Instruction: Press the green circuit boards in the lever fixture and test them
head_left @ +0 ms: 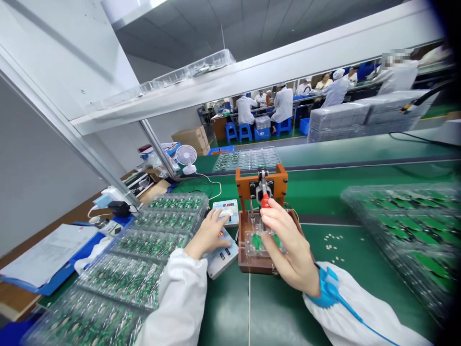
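My right hand (288, 247) is closed round the red-tipped clamp lever (264, 199) of a brown test fixture (254, 262). A small green circuit board (256, 240) lies under the fixture's clear plate. My left hand (209, 233) rests with fingers spread on a grey meter box (223, 254), fingertips near a second small box (227, 210) with a label. A blue wrist strap (326, 288) sits on my right wrist.
Clear trays of green boards (144, 250) run along the left, more trays (414, 226) at the right, another tray (248, 158) behind the fixture. Small white parts (333, 240) lie scattered on the green mat. Papers (46, 254), a small fan (186, 157). Workers in white sit far back.
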### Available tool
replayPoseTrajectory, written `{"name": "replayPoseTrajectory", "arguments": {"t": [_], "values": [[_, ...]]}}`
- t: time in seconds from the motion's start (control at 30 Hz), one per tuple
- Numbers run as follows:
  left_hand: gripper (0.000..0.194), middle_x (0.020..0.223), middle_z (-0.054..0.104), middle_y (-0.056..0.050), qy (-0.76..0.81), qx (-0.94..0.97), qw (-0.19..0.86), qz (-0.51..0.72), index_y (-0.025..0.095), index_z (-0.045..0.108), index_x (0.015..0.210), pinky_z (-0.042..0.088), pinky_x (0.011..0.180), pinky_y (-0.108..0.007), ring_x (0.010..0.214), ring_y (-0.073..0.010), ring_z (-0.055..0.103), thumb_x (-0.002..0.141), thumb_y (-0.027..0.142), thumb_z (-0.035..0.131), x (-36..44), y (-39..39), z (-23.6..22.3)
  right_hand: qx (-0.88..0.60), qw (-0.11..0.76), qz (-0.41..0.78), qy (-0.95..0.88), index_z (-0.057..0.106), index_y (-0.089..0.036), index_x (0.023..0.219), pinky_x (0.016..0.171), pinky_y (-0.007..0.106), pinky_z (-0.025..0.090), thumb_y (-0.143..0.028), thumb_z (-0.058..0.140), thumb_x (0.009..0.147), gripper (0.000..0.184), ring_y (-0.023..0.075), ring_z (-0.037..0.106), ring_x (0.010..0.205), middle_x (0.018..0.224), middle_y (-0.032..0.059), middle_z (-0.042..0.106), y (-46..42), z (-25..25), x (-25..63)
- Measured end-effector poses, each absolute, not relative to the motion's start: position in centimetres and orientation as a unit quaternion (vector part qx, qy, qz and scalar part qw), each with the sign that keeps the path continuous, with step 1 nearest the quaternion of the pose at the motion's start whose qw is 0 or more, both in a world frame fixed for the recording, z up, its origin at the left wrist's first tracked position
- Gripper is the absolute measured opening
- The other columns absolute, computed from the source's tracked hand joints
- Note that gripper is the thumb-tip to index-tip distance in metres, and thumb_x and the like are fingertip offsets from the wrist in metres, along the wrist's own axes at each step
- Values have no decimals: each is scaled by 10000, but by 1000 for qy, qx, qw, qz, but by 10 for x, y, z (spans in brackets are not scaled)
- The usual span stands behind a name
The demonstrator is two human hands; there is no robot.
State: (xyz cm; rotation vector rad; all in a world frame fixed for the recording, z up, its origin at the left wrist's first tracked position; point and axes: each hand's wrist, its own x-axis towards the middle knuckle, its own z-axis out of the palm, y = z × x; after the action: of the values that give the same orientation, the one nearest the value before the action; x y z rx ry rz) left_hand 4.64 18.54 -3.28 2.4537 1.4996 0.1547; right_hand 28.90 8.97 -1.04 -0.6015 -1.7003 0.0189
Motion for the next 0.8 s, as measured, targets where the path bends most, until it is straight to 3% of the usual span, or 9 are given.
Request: {"name": "replayPoseTrajectory", "arguments": {"t": [0.03,0.1,0.3,0.63,0.8], "values": [[1010,1693,227,-186,527,838,141,-10,212,463,1537,249,1245,-615,1574,-446,126,650,352,924,43,194,-38,-262,619,11,-740,393,-346,1586,1188,549,497,20,532,945,751,283,403,1512,1473,37,604,89,-10,289],[1178,1720,76,-179,523,833,161,-79,209,354,1601,176,1266,-613,1578,-443,-30,609,468,935,40,206,-46,-261,617,15,-743,396,-356,1582,1182,558,501,12,527,950,743,292,406,1510,1463,34,614,89,-9,290],[1273,1723,19,-167,502,839,178,-111,211,333,1613,139,1265,-624,1563,-462,-83,576,728,860,39,214,-49,-253,618,18,-744,394,-335,1583,1216,526,466,32,527,946,747,268,380,1527,1472,40,599,89,-8,290],[1251,1732,-1,-130,507,831,184,-136,268,317,1619,128,1256,-648,1560,-471,-107,587,728,854,39,217,-56,-255,623,16,-739,408,-331,1574,1208,540,473,32,538,941,741,272,390,1521,1434,56,619,91,-8,288],[1230,1728,1,-131,516,825,191,-127,226,264,1638,125,1284,-574,1577,-420,-86,639,572,892,37,211,-45,-261,623,14,-737,413,-340,1567,1176,574,500,22,532,947,727,296,397,1516,1439,61,620,89,-6,288]]}}
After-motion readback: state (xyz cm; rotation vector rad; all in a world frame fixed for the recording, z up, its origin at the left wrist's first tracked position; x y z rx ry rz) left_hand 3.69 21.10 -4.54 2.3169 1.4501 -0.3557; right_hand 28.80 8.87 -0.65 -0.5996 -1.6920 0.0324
